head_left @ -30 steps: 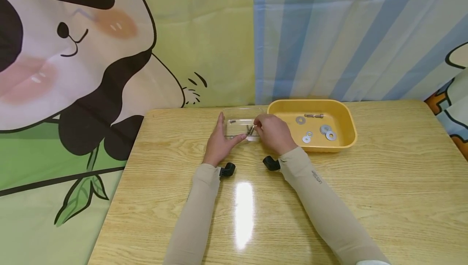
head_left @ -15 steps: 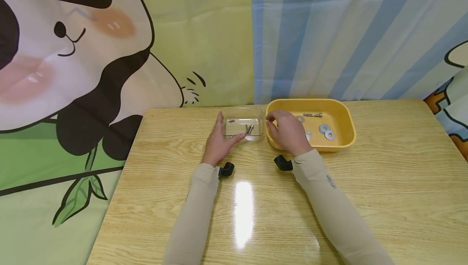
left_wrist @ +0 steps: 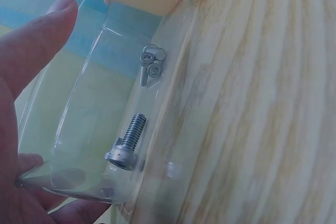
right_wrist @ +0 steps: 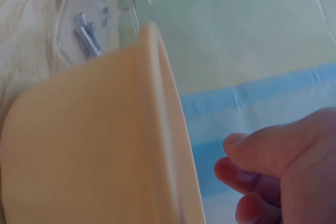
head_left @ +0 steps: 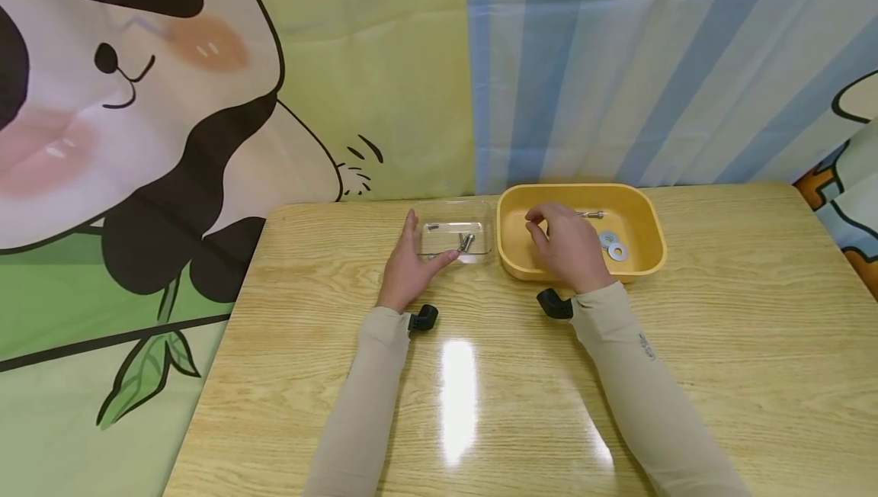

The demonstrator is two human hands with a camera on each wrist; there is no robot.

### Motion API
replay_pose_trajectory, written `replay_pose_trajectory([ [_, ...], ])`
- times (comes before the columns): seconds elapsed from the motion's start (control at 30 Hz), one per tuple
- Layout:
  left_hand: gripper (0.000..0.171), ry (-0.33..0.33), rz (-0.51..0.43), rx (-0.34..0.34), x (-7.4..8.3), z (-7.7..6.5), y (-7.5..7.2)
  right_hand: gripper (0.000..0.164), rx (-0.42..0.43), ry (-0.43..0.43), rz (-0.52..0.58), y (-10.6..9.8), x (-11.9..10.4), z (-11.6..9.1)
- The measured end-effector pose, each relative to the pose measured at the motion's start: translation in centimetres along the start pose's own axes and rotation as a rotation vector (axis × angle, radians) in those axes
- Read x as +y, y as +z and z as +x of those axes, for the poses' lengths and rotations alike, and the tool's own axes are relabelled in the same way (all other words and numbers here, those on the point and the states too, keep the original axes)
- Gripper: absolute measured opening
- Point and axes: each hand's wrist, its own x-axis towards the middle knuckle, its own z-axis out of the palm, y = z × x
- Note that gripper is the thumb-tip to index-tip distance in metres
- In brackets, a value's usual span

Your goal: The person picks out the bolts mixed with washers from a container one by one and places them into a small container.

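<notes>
A clear plastic box point(head_left: 484, 232) sits on the table with several metal socket-head screws in it. In the left wrist view one large screw point(left_wrist: 127, 142) lies near a cluster of smaller ones point(left_wrist: 151, 62). My left hand point(head_left: 406, 268) holds the box by its near left corner, thumb on one side and fingers round the other. My right hand point(head_left: 568, 249) hovers over the yellow tray point(head_left: 655, 249), fingers loosely curled, nothing visible between them. Inside the tray lie flat washers point(head_left: 617, 251) and screws point(head_left: 594, 215); the hand hides part of its contents.
The wooden table point(head_left: 494, 398) carries the box and the tray side by side near its back edge. Directly behind hangs a printed curtain point(head_left: 384, 62). The tray's raised rim point(right_wrist: 152, 51) stands between my right hand and the box.
My right hand has moved right, from the clear box to over the yellow tray. The left hand stays on the box. The camera view has shifted slightly.
</notes>
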Motion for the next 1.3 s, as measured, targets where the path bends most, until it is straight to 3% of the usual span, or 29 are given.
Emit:
replay_pose_trajectory([
  [0.33,0.116,0.018,0.006,0.003,-0.3,-0.1,-0.1,0.013,0.006,0.040,-0.002,-1.0,1.8,-0.3],
  [0.57,0.116,0.009,-0.012,0.000,-0.2,-0.1,0.0,0.021,-0.045,0.124,-0.006,-1.8,3.6,-0.4],
  [0.93,0.116,0.008,-0.007,0.001,-0.1,-0.1,0.1,0.036,-0.192,0.243,0.006,-2.6,5.8,-0.4],
  [1.3,0.116,0.006,0.000,0.003,-0.2,0.0,0.1,0.057,-0.234,0.297,-0.021,-2.4,7.3,0.0],
])
